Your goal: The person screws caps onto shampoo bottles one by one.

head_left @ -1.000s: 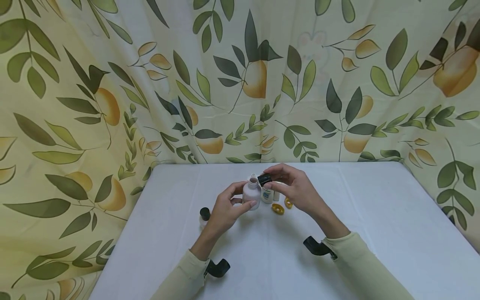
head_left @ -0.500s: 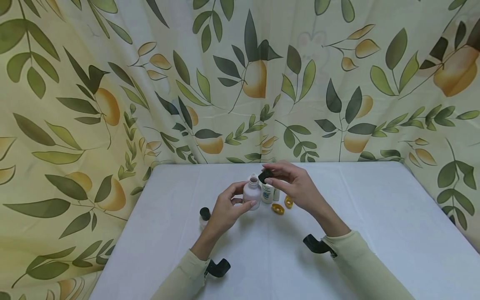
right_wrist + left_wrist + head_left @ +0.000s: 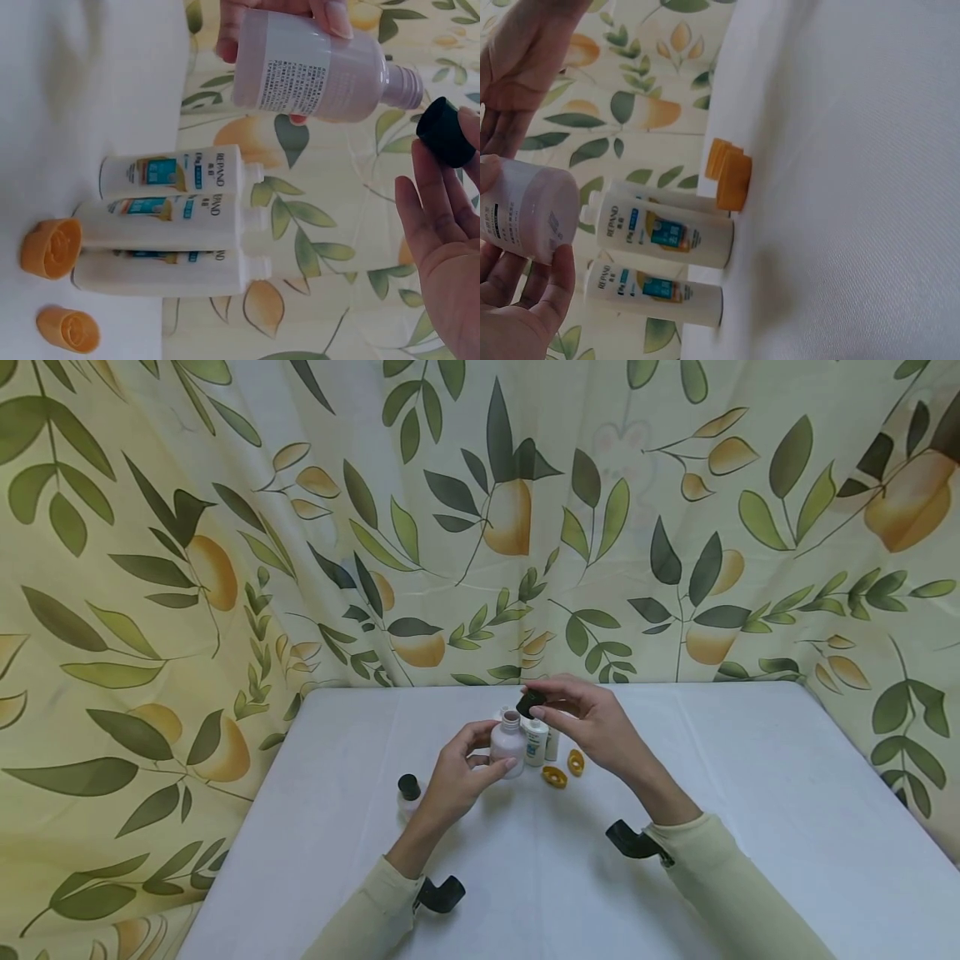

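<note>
We had the pink bottle (image 3: 304, 71) in our left hand (image 3: 461, 768), fingers wrapped round its body, base clear of the tabletop (image 3: 750, 777), long axis close to upright with the open neck (image 3: 401, 87) uppermost; our right hand (image 3: 592, 720), nearer that neck, pinched the dark cap (image 3: 444, 131); the cap sat just above the neck and to its right, not touching (the right wrist view showed a small gap); three white bottles (image 3: 169, 221) stood nearby.
</note>
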The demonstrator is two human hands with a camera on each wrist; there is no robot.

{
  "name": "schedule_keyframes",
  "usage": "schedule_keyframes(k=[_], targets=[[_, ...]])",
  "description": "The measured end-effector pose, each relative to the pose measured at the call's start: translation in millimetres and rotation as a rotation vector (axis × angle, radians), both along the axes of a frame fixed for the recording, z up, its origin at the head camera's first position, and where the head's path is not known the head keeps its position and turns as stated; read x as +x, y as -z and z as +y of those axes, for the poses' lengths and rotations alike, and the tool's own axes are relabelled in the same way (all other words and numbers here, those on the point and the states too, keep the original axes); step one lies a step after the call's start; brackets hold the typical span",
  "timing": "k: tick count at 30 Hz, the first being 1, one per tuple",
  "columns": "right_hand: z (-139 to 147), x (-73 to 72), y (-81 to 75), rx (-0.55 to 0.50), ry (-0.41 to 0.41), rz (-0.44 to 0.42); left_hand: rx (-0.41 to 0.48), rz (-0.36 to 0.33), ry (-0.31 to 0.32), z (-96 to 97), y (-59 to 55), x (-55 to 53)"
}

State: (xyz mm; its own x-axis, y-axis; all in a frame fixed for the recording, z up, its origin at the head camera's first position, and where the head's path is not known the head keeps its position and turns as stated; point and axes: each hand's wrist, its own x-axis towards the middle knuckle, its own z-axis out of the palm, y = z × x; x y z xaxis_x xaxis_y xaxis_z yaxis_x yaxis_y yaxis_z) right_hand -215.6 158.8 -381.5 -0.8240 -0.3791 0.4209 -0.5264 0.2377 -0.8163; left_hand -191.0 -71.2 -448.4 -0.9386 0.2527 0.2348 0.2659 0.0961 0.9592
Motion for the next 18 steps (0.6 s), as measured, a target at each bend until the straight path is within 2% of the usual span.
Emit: schedule_keyframes(k=[10, 18], targets=[[-1.6, 1.2, -3.8, 0.015, 0.004, -0.046, -0.008, 0.021, 0.011, 3.5, 1.4, 0.0], [-4.8, 1.2, -3.8, 0.013, -0.029, -0.015, -0.005, 0.024, 0.020, 5.7, 1.8, 0.4]])
